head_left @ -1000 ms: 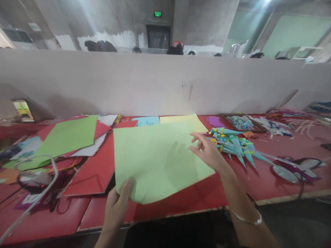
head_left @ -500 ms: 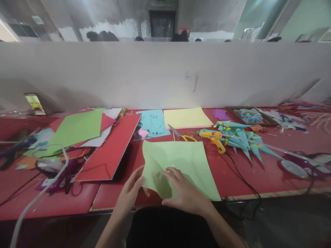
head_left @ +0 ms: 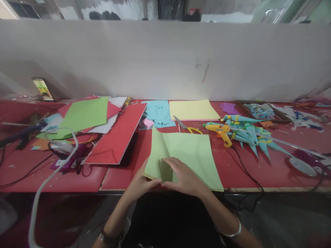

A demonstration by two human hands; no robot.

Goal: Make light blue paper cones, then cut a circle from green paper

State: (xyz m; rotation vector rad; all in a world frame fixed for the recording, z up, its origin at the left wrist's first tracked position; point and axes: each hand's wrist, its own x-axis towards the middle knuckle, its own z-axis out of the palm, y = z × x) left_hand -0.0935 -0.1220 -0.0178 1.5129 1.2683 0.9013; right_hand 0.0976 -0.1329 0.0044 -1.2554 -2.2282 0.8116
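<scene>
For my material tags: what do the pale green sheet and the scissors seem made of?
Pale green sheet: matte paper or thin card, as its left part bends up softly. Scissors: blades likely metal, grey and thin; handles probably plastic, solid yellow.

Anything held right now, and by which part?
Yes: the pale green sheet, by its raised near-left corner, in the left hand. The right hand is at its near edge; can't tell if it grips.
</scene>
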